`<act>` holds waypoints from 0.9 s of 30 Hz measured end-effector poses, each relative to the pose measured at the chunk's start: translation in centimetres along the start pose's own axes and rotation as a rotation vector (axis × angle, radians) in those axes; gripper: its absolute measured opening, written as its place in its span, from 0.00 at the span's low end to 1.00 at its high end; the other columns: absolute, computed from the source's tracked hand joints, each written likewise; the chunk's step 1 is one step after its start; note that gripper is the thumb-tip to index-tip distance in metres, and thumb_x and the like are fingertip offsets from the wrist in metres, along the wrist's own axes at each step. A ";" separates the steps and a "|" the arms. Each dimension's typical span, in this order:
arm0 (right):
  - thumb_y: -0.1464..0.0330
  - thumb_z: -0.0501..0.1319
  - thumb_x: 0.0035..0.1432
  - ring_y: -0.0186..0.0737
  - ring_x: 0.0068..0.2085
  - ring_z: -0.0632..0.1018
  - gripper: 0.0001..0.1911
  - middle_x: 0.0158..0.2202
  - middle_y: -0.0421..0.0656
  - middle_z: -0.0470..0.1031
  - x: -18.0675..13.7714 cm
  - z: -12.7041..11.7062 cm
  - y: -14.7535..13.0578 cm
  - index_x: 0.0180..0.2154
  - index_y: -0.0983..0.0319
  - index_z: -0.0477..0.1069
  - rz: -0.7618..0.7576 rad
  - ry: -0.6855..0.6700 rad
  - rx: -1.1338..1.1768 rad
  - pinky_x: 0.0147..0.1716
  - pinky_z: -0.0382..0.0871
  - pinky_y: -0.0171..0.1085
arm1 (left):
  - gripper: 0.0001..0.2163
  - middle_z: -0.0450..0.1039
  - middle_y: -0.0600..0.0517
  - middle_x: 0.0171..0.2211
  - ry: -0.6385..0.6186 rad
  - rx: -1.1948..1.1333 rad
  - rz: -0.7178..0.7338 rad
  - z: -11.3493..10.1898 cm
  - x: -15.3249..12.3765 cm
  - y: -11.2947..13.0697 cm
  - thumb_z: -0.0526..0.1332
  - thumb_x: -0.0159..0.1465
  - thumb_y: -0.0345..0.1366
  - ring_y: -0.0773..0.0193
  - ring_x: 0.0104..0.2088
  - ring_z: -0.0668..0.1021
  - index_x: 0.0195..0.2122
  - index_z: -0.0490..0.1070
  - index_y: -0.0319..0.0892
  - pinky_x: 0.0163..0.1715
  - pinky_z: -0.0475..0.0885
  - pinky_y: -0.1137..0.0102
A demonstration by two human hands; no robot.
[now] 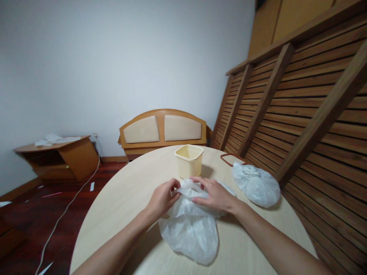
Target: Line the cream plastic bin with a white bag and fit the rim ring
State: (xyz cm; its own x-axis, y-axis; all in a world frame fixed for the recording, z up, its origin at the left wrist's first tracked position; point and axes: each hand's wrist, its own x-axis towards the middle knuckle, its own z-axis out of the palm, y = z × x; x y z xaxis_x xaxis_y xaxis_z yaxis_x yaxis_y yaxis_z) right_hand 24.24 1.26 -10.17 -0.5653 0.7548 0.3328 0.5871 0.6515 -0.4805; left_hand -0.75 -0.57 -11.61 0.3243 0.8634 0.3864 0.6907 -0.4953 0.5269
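- While we seemingly spread a white bag (190,225) in front of the cream tub (187,167), our left hand (164,197) pinches it; our right hand (215,194), fingers apart, touches it.
- Next probably needed: a right-hand pinch.

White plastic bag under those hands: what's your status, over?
Left hand at the white plastic bag, grip unclear; right hand spread on it. Bag crumpled on round table. Yellow container just beyond, second bag off right.
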 end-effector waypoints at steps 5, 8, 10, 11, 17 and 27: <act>0.64 0.62 0.63 0.44 0.46 0.80 0.18 0.52 0.44 0.80 0.1 0.5 -1.1 0.55 0.56 0.74 -0.061 0.054 0.156 0.46 0.71 0.40 | 0.04 0.76 0.53 0.33 0.025 0.006 0.069 0.7 -0.3 1.0 0.62 0.62 0.33 0.63 0.32 0.76 0.37 0.67 0.45 0.33 0.69 0.71; 0.71 0.60 0.62 0.44 0.45 0.81 0.11 0.43 0.44 0.83 0.3 0.5 -0.8 0.44 0.58 0.79 -0.079 0.108 0.167 0.45 0.71 0.38 | 0.07 0.77 0.49 0.41 0.082 -0.022 0.186 0.5 -0.6 1.9 0.62 0.64 0.36 0.60 0.40 0.78 0.41 0.67 0.45 0.40 0.72 0.68; 0.72 0.60 0.60 0.43 0.42 0.81 0.11 0.41 0.44 0.83 0.5 0.3 -0.3 0.41 0.59 0.80 -0.038 0.185 0.159 0.44 0.71 0.38 | 0.09 0.74 0.44 0.49 0.179 -0.017 0.295 -0.1 -0.9 2.6 0.62 0.65 0.37 0.57 0.49 0.77 0.44 0.67 0.44 0.48 0.72 0.64; 0.71 0.60 0.60 0.43 0.41 0.81 0.10 0.40 0.44 0.83 0.5 0.1 0.1 0.40 0.59 0.80 -0.006 0.233 0.158 0.43 0.70 0.38 | 0.09 0.73 0.43 0.51 0.227 -0.007 0.336 -0.3 -1.0 3.0 0.62 0.66 0.38 0.55 0.51 0.76 0.45 0.66 0.44 0.50 0.71 0.62; 0.64 0.59 0.59 0.43 0.35 0.79 0.12 0.35 0.44 0.81 0.9 -1.5 3.2 0.39 0.62 0.78 0.173 0.514 0.220 0.37 0.71 0.40 | 0.18 0.75 0.46 0.40 0.103 0.059 0.032 -0.4 -1.3 4.0 0.63 0.63 0.49 0.54 0.39 0.79 0.46 0.65 0.42 0.40 0.74 0.61; 0.57 0.64 0.54 0.44 0.34 0.80 0.16 0.35 0.47 0.81 1.3 -2.8 5.7 0.36 0.63 0.77 0.203 0.623 0.466 0.37 0.74 0.41 | 0.35 0.77 0.43 0.50 -0.237 0.076 -0.271 2.1 -1.1 -0.1 0.65 0.58 0.35 0.52 0.50 0.78 0.66 0.56 0.40 0.49 0.70 0.64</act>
State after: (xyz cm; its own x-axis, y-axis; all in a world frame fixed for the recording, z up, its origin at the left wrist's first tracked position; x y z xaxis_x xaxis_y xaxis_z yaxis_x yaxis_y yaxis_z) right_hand 28.52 6.16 -10.24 0.0347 0.8485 0.5280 0.2634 0.5019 -0.8239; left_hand 0.20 -1.32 -13.69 0.2579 0.9649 0.0497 0.8154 -0.2450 0.5245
